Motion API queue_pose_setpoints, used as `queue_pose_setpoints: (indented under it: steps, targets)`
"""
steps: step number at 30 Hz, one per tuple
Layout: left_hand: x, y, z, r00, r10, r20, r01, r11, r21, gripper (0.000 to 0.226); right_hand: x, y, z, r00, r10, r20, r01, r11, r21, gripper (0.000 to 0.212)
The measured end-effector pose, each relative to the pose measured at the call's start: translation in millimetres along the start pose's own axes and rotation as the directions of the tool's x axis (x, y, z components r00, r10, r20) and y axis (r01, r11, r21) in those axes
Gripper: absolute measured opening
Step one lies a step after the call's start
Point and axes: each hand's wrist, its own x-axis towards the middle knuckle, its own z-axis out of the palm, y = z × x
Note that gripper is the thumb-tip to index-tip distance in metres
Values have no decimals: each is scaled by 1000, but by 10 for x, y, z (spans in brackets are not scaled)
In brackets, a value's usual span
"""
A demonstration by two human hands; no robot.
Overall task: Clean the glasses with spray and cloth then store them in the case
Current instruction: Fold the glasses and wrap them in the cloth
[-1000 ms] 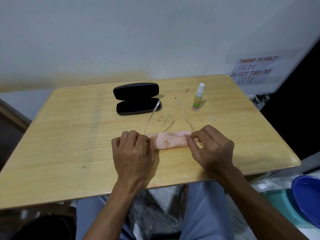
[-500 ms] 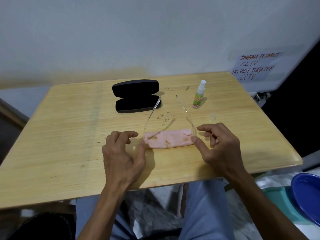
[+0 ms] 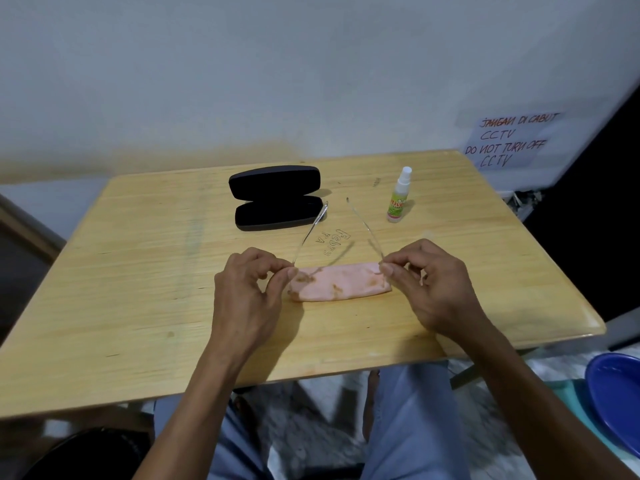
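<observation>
While both hands hold the glasses point(image 3: 337, 237) above the table point(image 3: 138, 306), the step in hand looks like lifting them ahead of the spray; no cleaning seen done yet (judgement).

How to do it well, my read: keep hold at the hinge ends only, fingers off the lenses. Frame looks thin and near-clear, so light pressure, no twisting of the arms. One hand will have to let go to fetch the spray; best to steady the frame in the other first.

L to R:
- Case point(image 3: 277, 199): black, lying open, far side of table, left of centre. One temple tip ends just at its right edge; touching or not, can't tell.
- L hand point(image 3: 249, 289): thumb + forefinger pinched on the left hinge end, other fingers curled.
- Glasses: span between the two hands, temples spread open and pointing away from the person toward the case. Lens part barely visible against what lies under it.
- Cloth point(image 3: 341, 284): pink, folded to a strip, brownish marks on it. Lies flat on table directly below the front of the glasses, between the hands.
- R hand point(image 3: 436, 289): fingertips pinched on the right hinge end, just above the cloth's right end.
- Spray point(image 3: 398, 197): small bottle, white nozzle, green label, upright, beyond the R hand, right of the case, well apart from both hands.
</observation>
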Motion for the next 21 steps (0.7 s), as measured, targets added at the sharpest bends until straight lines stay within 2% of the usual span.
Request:
queue_pose_setpoints:
  steps: [3, 8, 11, 14, 17, 19, 21]
  targets:
    - [-21, 1, 31, 1000, 1, -25, -1, 1000, 0, 7, 54, -41, -17, 997, -43, 67, 52, 991, -125, 8]
    - [-33, 37, 58, 998, -9, -59, 7, 1000, -24, 7, 80, -196, 13, 977, -7, 213, 78, 942, -326, 16]
    - [-29, 47, 78, 998, 8, -67, -9, 1000, -27, 6, 84, -242, 87, 956, -36, 293, 168, 882, -440, 22]
    - [-29, 43, 76, 998, 41, -48, -41, 999, 4, 4, 82, -238, 121, 947, -106, 302, 250, 833, -493, 21]
    - [-6, 57, 83, 995, 97, 3, -97, 990, 99, 5, 81, -227, 109, 953, -113, 281, 239, 852, -466, 17]
    - [11, 98, 95, 989, 137, 57, -146, 970, 192, 9, 72, -182, 117, 966, -49, 255, 144, 918, -369, 16]
    - [27, 134, 112, 977, 177, 118, -202, 944, 260, 11, 41, -143, 124, 987, 15, 160, 19, 977, -210, 14]
